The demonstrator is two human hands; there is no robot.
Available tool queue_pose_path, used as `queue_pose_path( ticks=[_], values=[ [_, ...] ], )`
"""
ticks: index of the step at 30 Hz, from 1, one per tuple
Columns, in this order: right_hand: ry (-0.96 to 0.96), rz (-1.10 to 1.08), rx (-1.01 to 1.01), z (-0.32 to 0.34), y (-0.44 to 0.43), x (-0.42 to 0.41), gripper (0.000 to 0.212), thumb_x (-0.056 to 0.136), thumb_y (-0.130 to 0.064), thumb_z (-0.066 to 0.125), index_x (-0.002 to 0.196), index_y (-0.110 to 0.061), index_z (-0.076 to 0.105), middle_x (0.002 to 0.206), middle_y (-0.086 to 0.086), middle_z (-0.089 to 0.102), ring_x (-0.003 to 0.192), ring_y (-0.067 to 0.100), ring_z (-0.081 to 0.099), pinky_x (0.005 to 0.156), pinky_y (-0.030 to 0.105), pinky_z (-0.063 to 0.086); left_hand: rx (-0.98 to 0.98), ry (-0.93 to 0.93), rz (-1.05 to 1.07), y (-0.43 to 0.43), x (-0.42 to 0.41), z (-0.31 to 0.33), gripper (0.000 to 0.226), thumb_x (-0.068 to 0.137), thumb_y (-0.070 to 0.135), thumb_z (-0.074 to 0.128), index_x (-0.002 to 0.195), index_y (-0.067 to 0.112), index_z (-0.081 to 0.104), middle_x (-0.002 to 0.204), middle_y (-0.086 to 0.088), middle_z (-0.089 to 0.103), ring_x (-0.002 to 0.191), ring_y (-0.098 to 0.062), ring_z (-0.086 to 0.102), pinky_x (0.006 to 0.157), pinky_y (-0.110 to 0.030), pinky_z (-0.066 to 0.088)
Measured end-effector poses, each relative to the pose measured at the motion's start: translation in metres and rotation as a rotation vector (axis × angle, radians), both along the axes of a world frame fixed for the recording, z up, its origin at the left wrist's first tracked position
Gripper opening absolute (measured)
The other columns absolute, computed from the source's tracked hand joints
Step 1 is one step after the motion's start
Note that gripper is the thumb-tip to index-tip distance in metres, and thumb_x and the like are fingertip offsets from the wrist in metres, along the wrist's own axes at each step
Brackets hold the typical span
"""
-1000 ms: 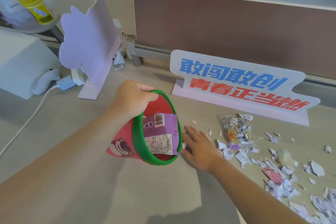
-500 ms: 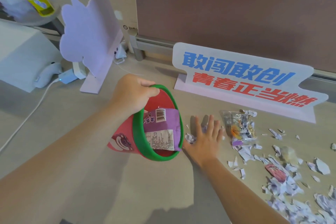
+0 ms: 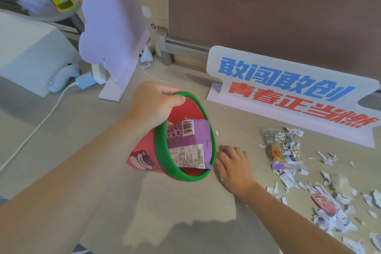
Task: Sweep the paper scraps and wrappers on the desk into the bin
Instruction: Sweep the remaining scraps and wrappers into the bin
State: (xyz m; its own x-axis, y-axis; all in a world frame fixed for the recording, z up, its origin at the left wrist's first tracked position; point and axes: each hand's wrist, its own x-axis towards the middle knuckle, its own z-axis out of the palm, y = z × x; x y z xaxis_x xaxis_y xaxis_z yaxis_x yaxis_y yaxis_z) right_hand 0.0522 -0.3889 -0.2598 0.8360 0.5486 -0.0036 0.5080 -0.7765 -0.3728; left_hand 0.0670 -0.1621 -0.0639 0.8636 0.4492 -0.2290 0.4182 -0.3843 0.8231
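My left hand (image 3: pixel 153 103) grips the green rim of a small red bin (image 3: pixel 148 150), tilted on its side with the mouth facing right. A purple wrapper (image 3: pixel 189 136) lies inside it. My right hand (image 3: pixel 234 166) rests flat on the desk right at the bin's mouth, fingers curled inward; whether scraps lie under it is hidden. A clear foil wrapper (image 3: pixel 283 148) lies to the right. Torn white paper scraps (image 3: pixel 329 218) and a small red wrapper (image 3: pixel 323 204) are scattered at the lower right.
A white sign with blue and red characters (image 3: pixel 288 93) stands behind the scraps, before a brown partition (image 3: pixel 268 16). A lilac cloud-shaped stand (image 3: pixel 111 33), a white box (image 3: pixel 26 51), a charger and white cable (image 3: pixel 41 121) occupy the left.
My right hand has swept leftward from the scrap area to the bin's mouth and its fingers have curled. The bin stays tilted in my left hand.
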Motion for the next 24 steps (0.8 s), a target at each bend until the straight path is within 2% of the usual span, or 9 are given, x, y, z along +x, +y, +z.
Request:
queue_pose_path(
  ticks=[3,5,8,10,13,17,20,22,24],
  values=[
    [0.127,-0.061,0.034,0.012,-0.008,-0.018,0.059,0.088,-0.063,0.011,0.109,-0.033,0.057,0.125,-0.006,0.052,0.119,0.018,0.044,0.097,0.037,0.034,-0.003,0.006,-0.020,-0.001,-0.001,-0.001,0.026,0.075,0.021,0.075,0.101,0.022,0.074,0.081,0.006,0.071,0.069,-0.016,0.070,0.043,-0.009,0.047],
    [0.126,-0.069,0.005,0.014,-0.010,-0.031,0.054,0.085,-0.070,0.021,0.110,-0.035,0.053,0.130,-0.006,0.049,0.125,0.017,0.040,0.101,0.036,0.031,-0.017,0.006,-0.025,-0.003,-0.001,0.000,0.027,0.075,0.021,0.075,0.101,0.023,0.074,0.081,0.005,0.071,0.071,-0.018,0.070,0.041,-0.008,0.046],
    [0.067,-0.020,-0.092,0.004,-0.013,-0.049,0.047,0.086,-0.066,0.037,0.115,-0.032,0.050,0.131,-0.001,0.050,0.126,0.024,0.042,0.103,0.040,0.034,-0.020,0.002,-0.040,-0.005,-0.002,0.000,0.027,0.075,0.020,0.075,0.101,0.023,0.073,0.081,0.005,0.070,0.071,-0.018,0.070,0.040,-0.008,0.044],
    [0.013,-0.041,-0.087,0.001,-0.013,-0.052,0.035,0.089,-0.056,0.041,0.110,-0.030,0.052,0.124,0.000,0.055,0.116,0.025,0.049,0.095,0.039,0.042,-0.021,-0.003,-0.050,-0.007,-0.003,0.001,0.027,0.075,0.020,0.075,0.101,0.023,0.073,0.080,0.005,0.070,0.070,-0.017,0.070,0.040,-0.008,0.044],
    [-0.034,-0.128,-0.010,0.001,-0.011,-0.044,0.020,0.089,-0.043,0.044,0.095,-0.030,0.057,0.105,-0.002,0.062,0.091,0.023,0.057,0.075,0.034,0.047,0.013,-0.011,-0.064,-0.008,-0.004,0.001,0.027,0.075,0.020,0.075,0.102,0.021,0.073,0.080,0.008,0.070,0.070,-0.013,0.069,0.047,-0.011,0.047],
    [-0.051,-0.077,0.010,-0.002,-0.016,-0.024,0.023,0.088,-0.035,0.048,0.076,-0.024,0.064,0.070,-0.005,0.061,0.060,0.021,0.054,0.053,0.029,0.044,-0.028,-0.007,-0.051,-0.009,-0.008,0.001,0.026,0.076,0.018,0.074,0.102,0.020,0.073,0.080,-0.002,0.072,0.071,-0.025,0.071,0.042,-0.011,0.047],
    [0.041,-0.096,0.000,0.002,-0.015,-0.009,0.037,0.084,-0.030,0.045,0.049,-0.017,0.051,0.048,-0.001,0.049,0.041,0.023,0.047,0.040,0.024,0.036,-0.021,-0.011,-0.080,-0.008,-0.012,0.002,0.029,0.077,0.017,0.074,0.105,0.019,0.072,0.083,-0.004,0.073,0.073,-0.027,0.072,0.044,-0.011,0.048],
    [0.145,-0.280,0.086,0.020,-0.008,-0.002,0.039,0.079,-0.027,0.043,0.045,-0.009,0.045,0.043,0.002,0.042,0.041,0.024,0.041,0.042,0.023,0.033,-0.021,-0.012,-0.091,-0.006,-0.015,0.002,0.029,0.077,0.018,0.073,0.107,0.019,0.072,0.085,-0.003,0.073,0.073,-0.027,0.072,0.044,-0.011,0.049],
    [0.325,-0.630,0.253,0.044,0.000,0.002,0.040,0.082,-0.026,0.046,0.046,-0.006,0.045,0.044,0.004,0.037,0.046,0.024,0.036,0.044,0.026,0.027,-0.022,-0.013,-0.098,-0.004,-0.018,0.002,0.029,0.078,0.019,0.073,0.107,0.021,0.071,0.086,0.002,0.072,0.074,-0.026,0.072,0.043,-0.010,0.048]
  ],
)
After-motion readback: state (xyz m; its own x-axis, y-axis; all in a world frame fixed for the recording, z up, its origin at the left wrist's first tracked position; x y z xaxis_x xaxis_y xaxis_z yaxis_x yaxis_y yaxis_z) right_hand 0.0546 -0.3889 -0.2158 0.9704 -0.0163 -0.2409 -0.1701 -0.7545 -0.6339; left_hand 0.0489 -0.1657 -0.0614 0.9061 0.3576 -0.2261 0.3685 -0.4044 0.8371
